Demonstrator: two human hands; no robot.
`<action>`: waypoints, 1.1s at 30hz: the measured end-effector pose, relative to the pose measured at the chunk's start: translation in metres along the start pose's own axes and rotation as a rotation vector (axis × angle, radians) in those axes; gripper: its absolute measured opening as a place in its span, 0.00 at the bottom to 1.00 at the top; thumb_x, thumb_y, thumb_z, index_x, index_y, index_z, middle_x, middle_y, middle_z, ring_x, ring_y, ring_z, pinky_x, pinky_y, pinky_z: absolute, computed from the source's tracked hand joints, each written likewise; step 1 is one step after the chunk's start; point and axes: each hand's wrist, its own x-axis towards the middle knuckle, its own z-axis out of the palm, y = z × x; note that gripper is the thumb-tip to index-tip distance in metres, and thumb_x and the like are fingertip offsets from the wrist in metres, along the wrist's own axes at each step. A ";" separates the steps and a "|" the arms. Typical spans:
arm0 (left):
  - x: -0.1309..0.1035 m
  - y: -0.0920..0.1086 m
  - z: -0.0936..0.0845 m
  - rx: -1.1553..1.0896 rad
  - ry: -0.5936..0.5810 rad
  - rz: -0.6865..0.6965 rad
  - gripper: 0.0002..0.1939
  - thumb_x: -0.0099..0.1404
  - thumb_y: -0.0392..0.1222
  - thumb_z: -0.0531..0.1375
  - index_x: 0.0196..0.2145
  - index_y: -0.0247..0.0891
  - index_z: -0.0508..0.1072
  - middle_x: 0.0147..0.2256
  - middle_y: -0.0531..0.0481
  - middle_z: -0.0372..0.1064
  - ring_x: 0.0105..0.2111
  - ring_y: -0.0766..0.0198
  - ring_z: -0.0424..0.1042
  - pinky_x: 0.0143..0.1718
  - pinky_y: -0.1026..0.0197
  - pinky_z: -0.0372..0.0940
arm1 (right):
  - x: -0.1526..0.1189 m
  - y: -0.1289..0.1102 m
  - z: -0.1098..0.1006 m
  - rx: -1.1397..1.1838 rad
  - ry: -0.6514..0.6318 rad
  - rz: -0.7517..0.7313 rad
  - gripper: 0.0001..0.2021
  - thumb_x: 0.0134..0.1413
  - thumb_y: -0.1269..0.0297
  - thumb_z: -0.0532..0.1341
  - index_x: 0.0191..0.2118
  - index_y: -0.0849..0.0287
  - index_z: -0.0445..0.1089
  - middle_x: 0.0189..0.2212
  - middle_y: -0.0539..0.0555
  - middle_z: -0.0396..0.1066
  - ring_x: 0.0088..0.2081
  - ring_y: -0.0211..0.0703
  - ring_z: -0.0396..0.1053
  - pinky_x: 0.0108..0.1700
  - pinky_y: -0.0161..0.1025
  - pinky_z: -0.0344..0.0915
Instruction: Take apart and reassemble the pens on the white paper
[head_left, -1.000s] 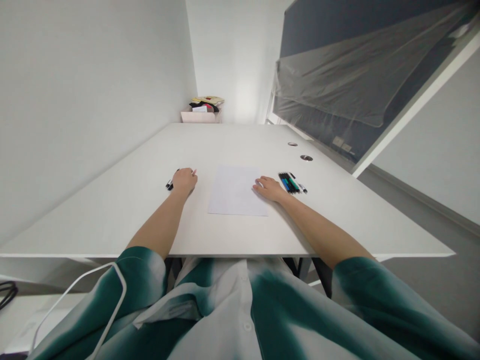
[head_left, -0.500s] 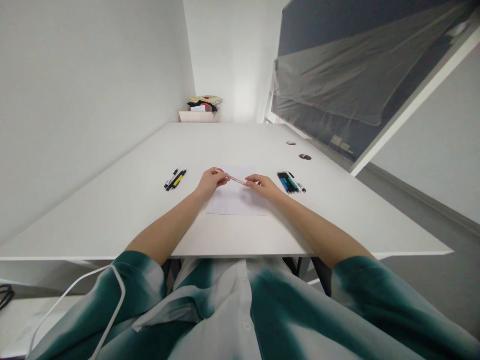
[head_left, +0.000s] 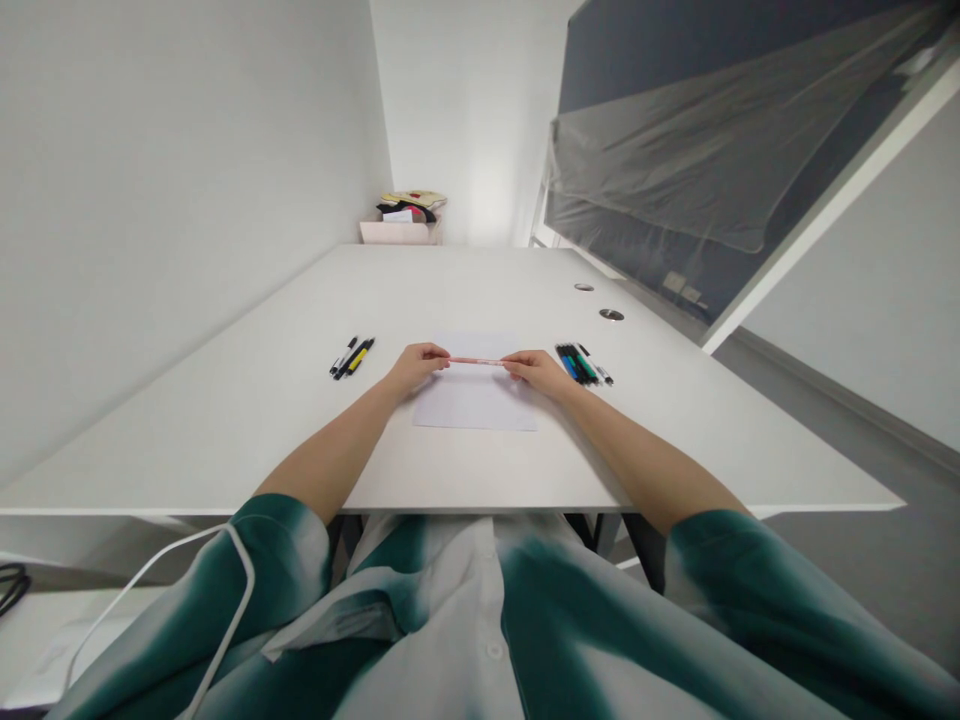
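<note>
A thin pink pen (head_left: 476,361) is stretched level between my two hands, above a white sheet of paper (head_left: 475,405). My left hand (head_left: 420,367) pinches its left end, and my right hand (head_left: 536,371) pinches its right end. Several pens (head_left: 351,358), one with a yellow part, lie on the table to the left of my left hand. Just right of my right hand, several more pens (head_left: 577,364) in black, blue, green and white lie side by side.
The white table (head_left: 262,440) runs back to a box (head_left: 397,233) with cloth items on top. Two round metal fittings (head_left: 611,314) sit at its right side. A plastic-covered dark panel (head_left: 660,150) stands at the right. A white cable (head_left: 240,560) hangs by my left sleeve.
The pen has turned from slanted to level. My left hand has shifted a little left and now grips the pen's end; more of the pen shows between my hands.
</note>
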 end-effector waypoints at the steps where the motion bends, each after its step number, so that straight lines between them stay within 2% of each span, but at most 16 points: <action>1: 0.000 -0.001 0.000 0.017 -0.004 0.002 0.13 0.47 0.42 0.67 0.31 0.34 0.76 0.28 0.48 0.74 0.32 0.61 0.70 0.40 0.56 0.63 | 0.000 0.001 0.000 0.014 0.003 0.003 0.24 0.44 0.48 0.66 0.39 0.65 0.78 0.22 0.52 0.69 0.27 0.39 0.63 0.32 0.38 0.60; 7: 0.000 -0.004 0.000 0.053 0.027 0.006 0.12 0.47 0.43 0.66 0.29 0.35 0.76 0.27 0.49 0.73 0.32 0.60 0.69 0.40 0.56 0.61 | 0.003 0.005 -0.001 0.178 0.012 0.045 0.18 0.42 0.55 0.70 0.37 0.62 0.76 0.26 0.55 0.74 0.29 0.41 0.69 0.37 0.41 0.66; 11: -0.001 -0.002 -0.001 0.031 0.067 -0.003 0.10 0.47 0.42 0.66 0.28 0.35 0.76 0.26 0.50 0.72 0.31 0.62 0.68 0.39 0.56 0.61 | 0.004 0.009 0.000 0.343 0.032 0.084 0.12 0.41 0.62 0.72 0.32 0.60 0.73 0.28 0.56 0.77 0.31 0.40 0.72 0.41 0.42 0.69; 16: -0.001 -0.003 -0.001 -0.028 0.055 -0.016 0.12 0.45 0.42 0.67 0.29 0.35 0.76 0.25 0.51 0.71 0.29 0.63 0.67 0.38 0.57 0.60 | 0.004 0.009 0.001 0.419 0.049 0.108 0.10 0.42 0.67 0.72 0.29 0.59 0.70 0.28 0.56 0.77 0.32 0.40 0.75 0.42 0.41 0.71; 21: 0.000 -0.003 -0.001 -0.008 0.059 -0.004 0.13 0.44 0.44 0.67 0.29 0.35 0.76 0.26 0.50 0.71 0.30 0.63 0.67 0.37 0.58 0.60 | 0.004 0.008 0.001 0.388 0.063 0.113 0.09 0.44 0.67 0.71 0.30 0.60 0.71 0.27 0.55 0.77 0.31 0.40 0.75 0.43 0.41 0.71; 26: 0.000 -0.002 -0.001 0.020 0.060 -0.013 0.14 0.44 0.45 0.68 0.29 0.36 0.75 0.26 0.50 0.72 0.30 0.62 0.67 0.36 0.58 0.60 | 0.004 0.008 0.000 0.376 0.062 0.112 0.10 0.43 0.67 0.72 0.31 0.60 0.71 0.28 0.56 0.77 0.32 0.41 0.75 0.43 0.41 0.71; 33: 0.002 -0.007 -0.001 0.003 0.041 0.011 0.16 0.45 0.47 0.68 0.30 0.35 0.74 0.26 0.50 0.70 0.30 0.63 0.67 0.36 0.58 0.60 | 0.005 0.008 0.001 0.311 0.066 0.091 0.15 0.40 0.60 0.73 0.31 0.59 0.69 0.29 0.57 0.77 0.34 0.43 0.74 0.42 0.42 0.69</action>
